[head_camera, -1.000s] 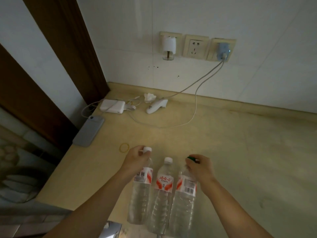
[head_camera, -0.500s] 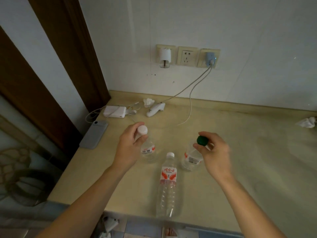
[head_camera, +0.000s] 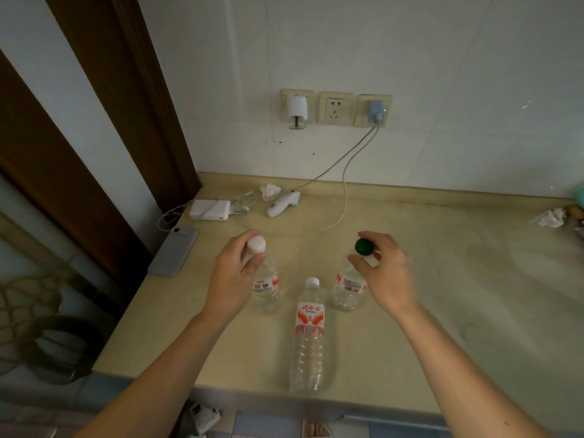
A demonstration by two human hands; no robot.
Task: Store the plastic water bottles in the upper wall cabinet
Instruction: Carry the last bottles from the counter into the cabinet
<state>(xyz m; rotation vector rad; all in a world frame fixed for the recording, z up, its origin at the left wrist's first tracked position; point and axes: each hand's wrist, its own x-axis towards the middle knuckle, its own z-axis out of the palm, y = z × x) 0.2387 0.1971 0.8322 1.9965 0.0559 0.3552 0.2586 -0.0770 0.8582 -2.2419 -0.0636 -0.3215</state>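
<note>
Three clear plastic water bottles with red-and-white labels are in view. My left hand [head_camera: 232, 276] grips the neck of the white-capped bottle [head_camera: 266, 286] and holds it above the beige counter [head_camera: 474, 311]. My right hand [head_camera: 387, 273] grips the neck of the green-capped bottle [head_camera: 349, 289], also lifted. Between them the third bottle [head_camera: 308, 336], white-capped, stands upright on the counter near its front edge, untouched. No upper wall cabinet is in view.
A grey phone [head_camera: 173, 249] lies at the counter's left edge. A white power adapter [head_camera: 209, 210], a white handheld device [head_camera: 282, 203] and cables lie by the back wall under the sockets [head_camera: 335, 109]. Crumpled tissue [head_camera: 550, 217] is at the far right. A brown door frame [head_camera: 132, 99] rises on the left.
Both hands have lifted their bottles off the counter, away from the middle bottle, which stays put. The view has tilted up, showing more of the wall.
</note>
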